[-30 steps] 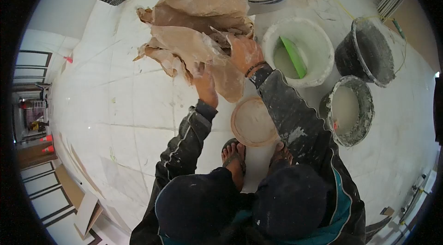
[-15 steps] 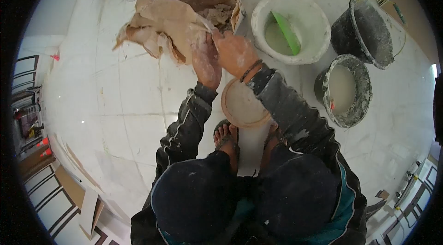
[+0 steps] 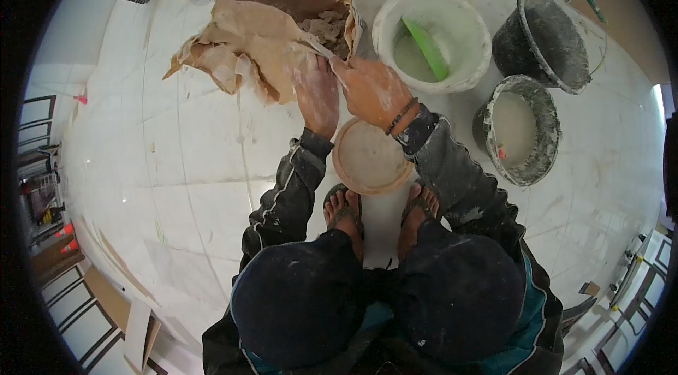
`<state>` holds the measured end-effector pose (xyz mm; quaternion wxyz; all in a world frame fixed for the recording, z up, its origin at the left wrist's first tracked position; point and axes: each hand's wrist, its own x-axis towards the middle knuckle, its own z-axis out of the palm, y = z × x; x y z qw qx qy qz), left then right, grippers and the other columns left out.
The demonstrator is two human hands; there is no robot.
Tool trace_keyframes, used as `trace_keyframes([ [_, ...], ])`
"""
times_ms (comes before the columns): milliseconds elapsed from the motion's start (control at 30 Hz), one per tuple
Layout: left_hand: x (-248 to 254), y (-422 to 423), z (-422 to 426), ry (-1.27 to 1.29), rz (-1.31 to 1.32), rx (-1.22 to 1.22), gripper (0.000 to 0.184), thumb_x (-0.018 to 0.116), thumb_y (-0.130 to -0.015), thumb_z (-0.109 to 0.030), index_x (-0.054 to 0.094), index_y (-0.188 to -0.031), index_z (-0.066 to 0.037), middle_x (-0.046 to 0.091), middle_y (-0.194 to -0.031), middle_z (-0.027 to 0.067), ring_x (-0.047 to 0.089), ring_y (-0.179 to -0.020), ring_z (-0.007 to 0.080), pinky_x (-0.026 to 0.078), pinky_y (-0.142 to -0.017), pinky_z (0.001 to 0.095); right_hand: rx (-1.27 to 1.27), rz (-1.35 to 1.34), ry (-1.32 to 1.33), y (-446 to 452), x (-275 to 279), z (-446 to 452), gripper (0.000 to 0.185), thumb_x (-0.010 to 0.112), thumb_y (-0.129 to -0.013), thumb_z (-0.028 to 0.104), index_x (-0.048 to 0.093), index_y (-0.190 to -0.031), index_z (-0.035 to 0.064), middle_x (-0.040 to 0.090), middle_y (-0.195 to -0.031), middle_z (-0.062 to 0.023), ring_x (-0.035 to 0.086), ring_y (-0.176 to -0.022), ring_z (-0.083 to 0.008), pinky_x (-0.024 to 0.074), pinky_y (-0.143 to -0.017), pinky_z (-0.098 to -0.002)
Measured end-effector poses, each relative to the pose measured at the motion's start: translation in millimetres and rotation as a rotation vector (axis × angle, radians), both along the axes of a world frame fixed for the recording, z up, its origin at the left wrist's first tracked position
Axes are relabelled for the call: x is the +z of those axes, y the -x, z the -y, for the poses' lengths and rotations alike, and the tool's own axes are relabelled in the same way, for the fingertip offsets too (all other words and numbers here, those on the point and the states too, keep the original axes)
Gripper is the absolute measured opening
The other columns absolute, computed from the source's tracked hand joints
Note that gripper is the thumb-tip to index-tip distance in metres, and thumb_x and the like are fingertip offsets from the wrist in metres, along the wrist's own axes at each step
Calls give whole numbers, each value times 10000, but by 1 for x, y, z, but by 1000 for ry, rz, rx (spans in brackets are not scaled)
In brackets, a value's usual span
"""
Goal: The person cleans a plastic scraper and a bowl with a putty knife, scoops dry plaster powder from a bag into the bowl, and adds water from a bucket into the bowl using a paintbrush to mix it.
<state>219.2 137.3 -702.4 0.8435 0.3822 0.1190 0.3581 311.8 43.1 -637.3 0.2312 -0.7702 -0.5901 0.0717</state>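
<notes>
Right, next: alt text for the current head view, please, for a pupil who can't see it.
A person's left hand and right hand meet at the edge of an open paper bag holding crumbly material, on a pale floor. To the right are a white bucket with a green tool in it and two black buckets.

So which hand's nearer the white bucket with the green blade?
Right. The right hand is lower left of the white bucket in view; the left hand is farther left, at the brown paper bag.

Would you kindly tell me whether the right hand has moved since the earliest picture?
Yes; relative to the white bucket, the right hand has moved down the picture.
</notes>
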Motion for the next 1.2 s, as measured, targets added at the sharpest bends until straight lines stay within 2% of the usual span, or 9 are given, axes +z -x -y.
trace_keyframes([
  [267, 2, 3, -19, 11, 38, -95, 895, 296, -986, -691, 196, -1555, -6, 291, -1579, 126, 250, -1463, 268, 146, -1214, 391, 1, -48, -52, -9, 23, 41, 398, 615, -814, 60, 618, -1205, -17, 679, -928, -218, 687, -876, -372, 551, -753, -460],
  [433, 11, 19, -56, 155, 36, 113, 690, 432, -1020, -538, 325, -1510, -65, 401, -1513, 122, 380, -1379, 238, 273, -1171, 384, -85, -621, -303, -9, 25, 76, 453, 599, -923, 125, 512, -1350, 3, 675, -1130, -225, 670, -1026, -374, 509, -909, -393],
  [500, 1, 30, -16, -162, -278, 458, 622, 400, -1051, -464, 330, -1521, -63, 397, -1536, 107, 367, -1404, 227, 265, -1179, 405, -144, -788, -396, -5, 5, 85, 511, 605, -942, 147, 438, -1405, 11, 665, -1157, -211, 654, -1076, -335, 491, -935, -387],
  [600, 25, 28, 56, -140, -305, 378, 563, 381, -1068, -402, 356, -1502, -46, 412, -1522, 117, 385, -1391, 231, 276, -1171, 420, -225, -1074, -525, 3, -1, 99, 612, 612, -961, 163, 312, -1476, 21, 642, -1208, -194, 615, -1146, -273, 467, -967, -392],
  [667, 34, 26, 78, 163, -438, -287, 535, 390, -1073, -350, 359, -1499, -28, 435, -1500, 128, 412, -1373, 236, 293, -1165, 400, -278, -1106, -553, 10, -18, 104, 659, 598, -952, 127, 231, -1489, 21, 630, -1196, -226, 616, -1147, -298, 462, -961, -410],
  [900, 31, 12, 101, 60, -467, -555, 448, 444, -1077, -281, 438, -1417, 12, 588, -1290, 125, 607, -1079, 165, 471, -997, 308, -321, -959, -509, 33, -31, 125, 790, 601, -944, 91, 104, -1557, 44, 646, -1120, -153, 603, -1080, -216, 449, -976, -358],
  [1033, 33, 13, 92, 31, -456, -553, 416, 458, -1073, -262, 449, -1390, 9, 616, -1209, 119, 615, -933, 134, 507, -917, 304, -315, -1100, -394, 31, -32, 149, 790, 597, -938, 84, 131, -1577, 62, 660, -1095, -124, 634, -1011, -191, 488, -914, -324],
  [1133, 32, 13, 69, -192, -511, -352, 389, 424, -1076, -276, 499, -1334, 5, 628, -1241, 127, 628, -1064, 205, 491, -953, 347, -400, -993, -409, 17, -41, 158, 624, 626, -923, 128, 368, -1488, 63, 687, -968, -152, 689, -888, -261, 534, -775, -358],
  [1200, 46, 10, 22, -610, -499, -108, 366, 471, -1070, -269, 488, -1310, 7, 634, -1111, 104, 596, -864, 125, 525, -766, 301, -486, -981, -315, 9, -36, 159, 430, 601, -942, 104, 536, -1363, 51, 689, -969, -137, 678, -860, -226, 528, -750, -349],
])
